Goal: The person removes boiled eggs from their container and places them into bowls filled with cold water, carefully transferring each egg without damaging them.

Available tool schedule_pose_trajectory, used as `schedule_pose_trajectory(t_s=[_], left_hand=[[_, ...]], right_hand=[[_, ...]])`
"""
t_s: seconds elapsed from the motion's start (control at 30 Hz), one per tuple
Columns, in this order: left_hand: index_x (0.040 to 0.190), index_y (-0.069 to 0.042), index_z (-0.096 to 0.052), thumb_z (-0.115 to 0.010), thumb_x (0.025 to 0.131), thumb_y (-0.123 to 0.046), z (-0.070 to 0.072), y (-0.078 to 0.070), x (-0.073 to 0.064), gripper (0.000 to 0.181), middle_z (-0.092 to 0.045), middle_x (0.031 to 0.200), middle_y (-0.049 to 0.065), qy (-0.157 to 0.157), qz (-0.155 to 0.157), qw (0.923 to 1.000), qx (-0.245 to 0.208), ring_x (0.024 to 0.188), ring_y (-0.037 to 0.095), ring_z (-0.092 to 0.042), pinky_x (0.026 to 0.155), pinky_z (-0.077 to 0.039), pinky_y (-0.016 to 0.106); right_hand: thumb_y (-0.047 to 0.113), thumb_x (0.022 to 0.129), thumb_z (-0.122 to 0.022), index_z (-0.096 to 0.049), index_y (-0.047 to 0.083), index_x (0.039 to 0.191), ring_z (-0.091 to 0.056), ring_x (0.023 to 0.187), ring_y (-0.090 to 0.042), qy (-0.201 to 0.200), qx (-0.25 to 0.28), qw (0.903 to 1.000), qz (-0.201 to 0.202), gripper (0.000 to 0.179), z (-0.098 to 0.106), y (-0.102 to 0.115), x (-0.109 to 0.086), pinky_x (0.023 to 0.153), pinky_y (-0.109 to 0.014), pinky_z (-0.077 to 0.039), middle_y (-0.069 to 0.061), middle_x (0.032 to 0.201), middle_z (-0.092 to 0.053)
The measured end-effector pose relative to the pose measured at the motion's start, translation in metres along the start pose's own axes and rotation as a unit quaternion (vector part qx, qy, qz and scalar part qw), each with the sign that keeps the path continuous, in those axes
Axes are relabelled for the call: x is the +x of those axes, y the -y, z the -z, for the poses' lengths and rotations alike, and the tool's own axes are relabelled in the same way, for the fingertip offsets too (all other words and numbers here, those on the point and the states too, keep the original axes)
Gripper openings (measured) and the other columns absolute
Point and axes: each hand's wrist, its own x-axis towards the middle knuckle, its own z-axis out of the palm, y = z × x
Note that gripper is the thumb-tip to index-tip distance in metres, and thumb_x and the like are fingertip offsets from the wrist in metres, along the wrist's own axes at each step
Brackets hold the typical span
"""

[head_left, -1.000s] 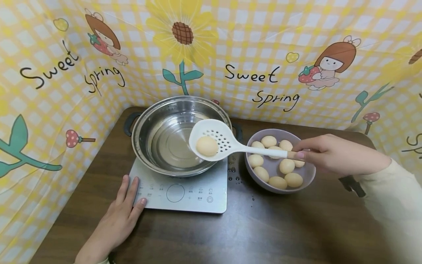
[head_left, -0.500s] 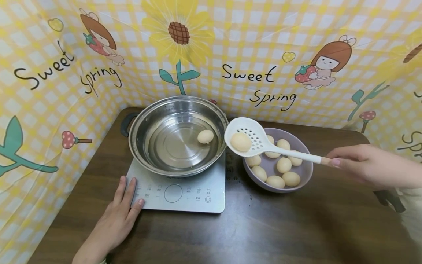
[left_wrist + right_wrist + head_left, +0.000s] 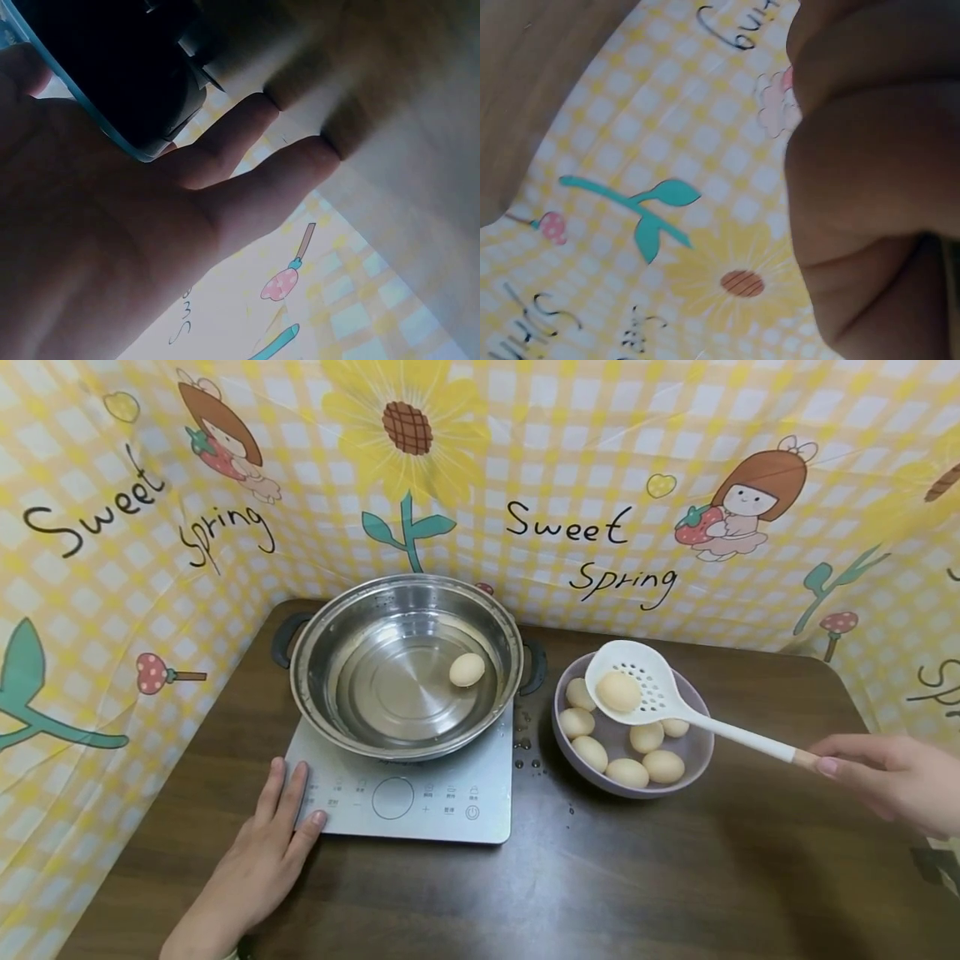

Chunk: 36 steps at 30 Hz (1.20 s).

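Note:
My right hand (image 3: pixel 892 777) grips the wooden end of a white slotted spoon (image 3: pixel 652 685). One egg (image 3: pixel 618 692) sits in the spoon's bowl, held above the back of a purple bowl (image 3: pixel 701 760) of several eggs; the spoon hides some of them. A single egg (image 3: pixel 467 670) lies in the water of the steel pot (image 3: pixel 311 714). With fingers extended, my left hand (image 3: pixel 255 852) rests at the left edge of the induction cooktop (image 3: pixel 450 827). In the left wrist view, fingers (image 3: pixel 262 187) reach down beside the dark cooktop. Curled fingers (image 3: pixel 862 165) fill the right wrist view's side.
The pot stands on the cooktop, its black side handles (image 3: pixel 534 667) sticking out. Water drops (image 3: pixel 525 745) dot the brown wooden table (image 3: pixel 637 877) between cooktop and bowl. A yellow checked cloth (image 3: pixel 570 460) hangs behind and along the sides.
The slotted spoon has moved right with its egg, from over the pot to over the purple bowl. The pot's egg has come into view. My left hand stays put.

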Motion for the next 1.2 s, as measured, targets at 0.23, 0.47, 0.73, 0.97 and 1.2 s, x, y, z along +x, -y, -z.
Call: schedule_pose_trajectory(t_s=[0.23,0.47,0.73,0.97,1.2], left_hand=[[0.162,-0.012,0.006,-0.032,0.109,-0.051,0.001,0.002,-0.003,0.076,0.025,0.164,0.013,0.003,0.009,0.9999,0.002,0.138,0.066,-0.012,0.097,-0.021,0.080],[0.162,-0.013,0.005,-0.032,0.109,-0.050,0.000,0.004,-0.003,0.075,0.024,0.164,0.013,0.000,0.007,1.0000,-0.002,0.140,0.064,-0.011,0.098,-0.021,0.080],[0.163,-0.011,0.004,-0.034,0.110,-0.047,0.001,0.003,-0.003,0.074,0.023,0.165,0.013,-0.009,-0.003,0.9999,-0.008,0.142,0.061,-0.010,0.100,-0.021,0.079],[0.162,-0.011,0.005,-0.033,0.110,-0.046,0.000,0.003,-0.003,0.073,0.024,0.164,0.013,-0.006,-0.007,0.9999,-0.009,0.145,0.057,-0.008,0.101,-0.020,0.078],[0.163,-0.009,0.001,-0.035,0.110,-0.044,0.000,0.001,-0.002,0.073,0.021,0.165,0.015,-0.008,-0.012,0.9999,-0.002,0.143,0.059,-0.013,0.100,-0.022,0.078]], right_hand=[[0.013,0.104,-0.057,-0.069,0.023,0.115,-0.042,0.048,-0.004,-0.037,-0.055,0.9977,-0.015,0.019,-0.009,-0.004,-0.002,0.040,-0.030,-0.036,0.007,0.060,-0.053],[0.017,0.101,-0.064,-0.066,-0.001,0.121,-0.064,0.069,-0.028,-0.103,-0.118,0.9874,-0.023,0.027,-0.009,-0.003,0.005,0.051,-0.046,-0.048,-0.020,0.090,-0.073],[0.010,0.100,-0.065,-0.059,0.051,0.116,-0.037,0.043,-0.010,-0.210,-0.069,0.9752,0.015,0.045,-0.008,0.007,0.004,0.034,-0.026,-0.031,0.003,0.058,-0.050],[0.021,0.101,-0.066,-0.070,0.021,0.123,-0.046,0.051,-0.012,-0.169,-0.066,0.9834,-0.003,0.023,-0.002,0.048,0.018,0.042,-0.028,-0.035,0.005,0.067,-0.060],[0.023,0.094,-0.076,-0.074,0.028,0.118,-0.058,0.070,-0.006,-0.198,-0.133,0.9656,0.104,0.025,-0.022,0.104,0.060,0.061,-0.023,-0.043,0.008,0.093,-0.074]])
